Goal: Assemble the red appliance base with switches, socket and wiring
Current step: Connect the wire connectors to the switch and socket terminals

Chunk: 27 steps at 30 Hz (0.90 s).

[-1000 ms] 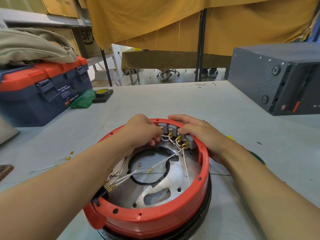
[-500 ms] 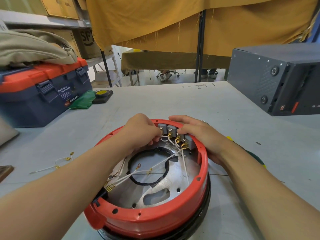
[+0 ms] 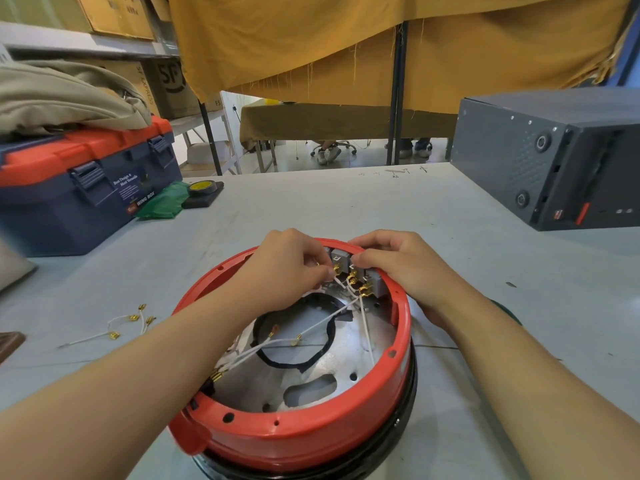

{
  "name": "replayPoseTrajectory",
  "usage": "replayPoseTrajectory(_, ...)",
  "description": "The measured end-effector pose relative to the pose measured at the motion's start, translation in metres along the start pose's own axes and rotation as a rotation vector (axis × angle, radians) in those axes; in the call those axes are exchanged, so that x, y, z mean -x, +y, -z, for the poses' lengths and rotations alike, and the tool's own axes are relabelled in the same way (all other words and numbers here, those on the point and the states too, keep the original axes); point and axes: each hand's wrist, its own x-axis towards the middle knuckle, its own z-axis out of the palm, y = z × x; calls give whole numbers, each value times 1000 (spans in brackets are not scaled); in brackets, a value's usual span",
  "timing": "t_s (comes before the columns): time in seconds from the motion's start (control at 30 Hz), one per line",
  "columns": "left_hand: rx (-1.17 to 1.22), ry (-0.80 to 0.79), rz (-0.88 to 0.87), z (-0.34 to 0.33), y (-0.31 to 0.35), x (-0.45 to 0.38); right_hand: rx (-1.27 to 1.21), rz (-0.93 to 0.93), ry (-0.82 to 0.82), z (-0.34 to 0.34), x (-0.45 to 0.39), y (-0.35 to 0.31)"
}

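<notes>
- Hands barely move since a second ago: your left hand (image 3: 289,268) keeps its fingertips pinched on a thin white wire (image 3: 337,281) at the grey switches (image 3: 341,259); wiring is unfinished.
- Your right hand (image 3: 398,263) curls over the glossy red base (image 3: 294,431), steadying its rim beside the switches.
- Brass terminals (image 3: 362,289) sit just below your fingertips.

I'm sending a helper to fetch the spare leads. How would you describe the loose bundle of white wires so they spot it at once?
Start at the red appliance base in the middle of the grey table. The loose white wires lie on the bare tabletop left of it, in front of the blue toolbox. Unlike the wires inside the base, these connect to nothing, and their brass terminals lie free.
</notes>
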Motion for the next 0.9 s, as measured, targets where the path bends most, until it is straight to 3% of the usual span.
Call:
replayPoseTrajectory(0.6,-64,43,-44,-3,-4,-1,51,-8,-12,1,3,-3)
replayPoseTrajectory(0.9,-14,28,-99,-2,1,2,196,43,115,2,3,-6)
